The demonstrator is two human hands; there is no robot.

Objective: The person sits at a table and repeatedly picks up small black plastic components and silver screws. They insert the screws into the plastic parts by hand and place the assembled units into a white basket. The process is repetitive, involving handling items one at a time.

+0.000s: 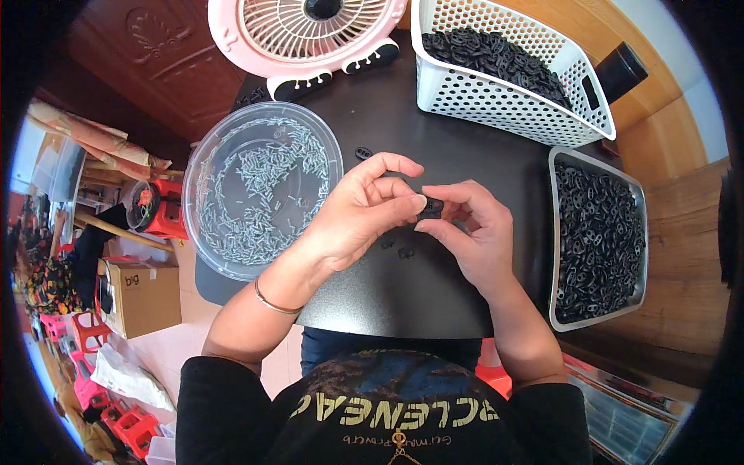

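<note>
Over the middle of the dark table, both hands meet at a small black plastic piece (433, 208). My right hand (477, 221) pinches it between thumb and fingers. From the other side, the thumb and index finger of my left hand (368, 205) close on its edge; whether they also hold a small pin is hidden. Several loose black pieces lie on the table, one oval piece (363, 153) beyond my left hand and a smaller piece (406, 253) below the hands. To the left, a round clear tub (203, 260) holds many small silvery pins (267, 167).
A white perforated basket (504, 116) of black pieces stands at the far right. Nearer on the right is a metal tray (555, 256) heaped with black oval pieces. A pink fan (271, 66) stands at the back. A cardboard box (147, 298) and red stools are on the floor left.
</note>
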